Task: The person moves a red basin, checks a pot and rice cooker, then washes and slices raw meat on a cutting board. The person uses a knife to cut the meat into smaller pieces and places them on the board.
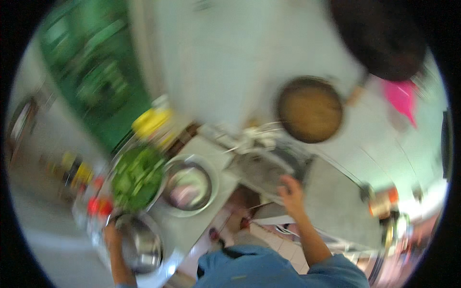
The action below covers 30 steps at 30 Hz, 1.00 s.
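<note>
The picture is smeared by motion. At the lower left, my left hand [113,236] is closed at the left rim of a shiny steel basin [151,252] standing on the counter. My right hand [291,193] hovers at the near edge of a grey sink [259,172], its fingers apart and nothing visible in them. Beyond the steel basin, a container is heaped with chopped green leaves [138,176]. Right of the leaves, a metal bowl with a pale rim [214,180] holds something whitish and pink [188,189], too blurred to name.
Red-capped bottles [99,206] crowd the counter's left side, and a yellow container [152,122] stands behind the leaves. On the wall hang a round brown pan-like thing [311,110], a large dark wok-like thing [382,41] and a pink item [401,98]. A grey worktop [341,206] extends right.
</note>
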{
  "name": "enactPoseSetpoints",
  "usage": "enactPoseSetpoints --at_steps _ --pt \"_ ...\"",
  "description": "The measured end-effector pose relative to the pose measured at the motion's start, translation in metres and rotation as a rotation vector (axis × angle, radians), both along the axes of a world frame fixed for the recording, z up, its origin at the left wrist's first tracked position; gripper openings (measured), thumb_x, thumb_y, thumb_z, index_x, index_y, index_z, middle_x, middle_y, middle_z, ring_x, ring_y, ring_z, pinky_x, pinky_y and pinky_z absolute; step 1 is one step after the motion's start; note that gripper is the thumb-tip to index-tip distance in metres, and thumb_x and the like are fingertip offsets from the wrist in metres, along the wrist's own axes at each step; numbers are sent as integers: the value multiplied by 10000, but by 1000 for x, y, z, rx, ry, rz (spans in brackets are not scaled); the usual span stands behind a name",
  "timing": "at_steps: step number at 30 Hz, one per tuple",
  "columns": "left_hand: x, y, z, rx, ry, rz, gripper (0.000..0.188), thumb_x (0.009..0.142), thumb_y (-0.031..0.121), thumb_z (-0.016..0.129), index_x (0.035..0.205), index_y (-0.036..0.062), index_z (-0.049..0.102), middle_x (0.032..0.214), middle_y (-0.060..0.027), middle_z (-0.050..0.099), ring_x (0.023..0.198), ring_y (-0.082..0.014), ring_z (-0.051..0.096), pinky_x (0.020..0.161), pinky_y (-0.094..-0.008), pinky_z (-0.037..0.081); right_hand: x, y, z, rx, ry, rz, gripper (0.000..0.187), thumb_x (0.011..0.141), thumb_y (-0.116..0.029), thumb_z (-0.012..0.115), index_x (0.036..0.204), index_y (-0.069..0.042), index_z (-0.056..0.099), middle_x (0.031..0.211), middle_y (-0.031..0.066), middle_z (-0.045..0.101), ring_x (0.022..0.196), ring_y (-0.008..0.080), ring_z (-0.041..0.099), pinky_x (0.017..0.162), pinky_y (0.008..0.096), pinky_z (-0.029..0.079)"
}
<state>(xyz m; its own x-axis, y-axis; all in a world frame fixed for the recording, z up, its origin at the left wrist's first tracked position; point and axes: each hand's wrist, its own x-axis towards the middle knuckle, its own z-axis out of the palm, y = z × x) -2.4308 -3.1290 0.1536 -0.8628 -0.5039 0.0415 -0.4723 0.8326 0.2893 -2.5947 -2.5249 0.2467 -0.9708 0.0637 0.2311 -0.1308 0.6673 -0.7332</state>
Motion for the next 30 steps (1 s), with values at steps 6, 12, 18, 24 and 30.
enactPoseSetpoints --at_steps 6,12,18,24,30 --pt "-6 28 41 -210 46 -92 424 768 267 643 1026 -68 605 1000 -229 610 865 -407 572 802 -428 457 -9 37 5 380 -216 72 459 856 -384 560 1177 -56 560 1170 194 574 1088 348 542 951 418 409" --pt "-53 132 64 87 559 -280 271 858 126 592 1040 -73 618 923 -192 657 818 -314 611 773 -366 493 -22 111 6 145 -224 -11 533 854 -434 565 1212 -40 547 1175 195 578 1086 332 551 931 384 430" --pt "-146 349 32 900 344 -427 177 872 72 580 994 -38 647 964 -110 660 915 -167 603 840 -288 458 -27 192 8 -254 -118 -103 481 886 -342 582 1182 34 532 1094 178 618 1009 257 593 882 350 454" --pt "-237 522 44 1571 35 -548 406 901 244 593 1234 20 529 1180 -68 591 1070 -176 550 961 -299 390 -70 251 25 -354 40 -167 453 898 -317 580 1170 39 518 997 157 628 914 205 595 829 321 467" --pt "-343 604 32 2009 -106 -209 867 810 570 594 1403 25 277 1385 -106 381 1273 -233 356 1066 -401 253 -136 260 53 -331 147 -231 518 889 -342 582 1229 27 455 1100 202 556 991 262 546 871 356 441"
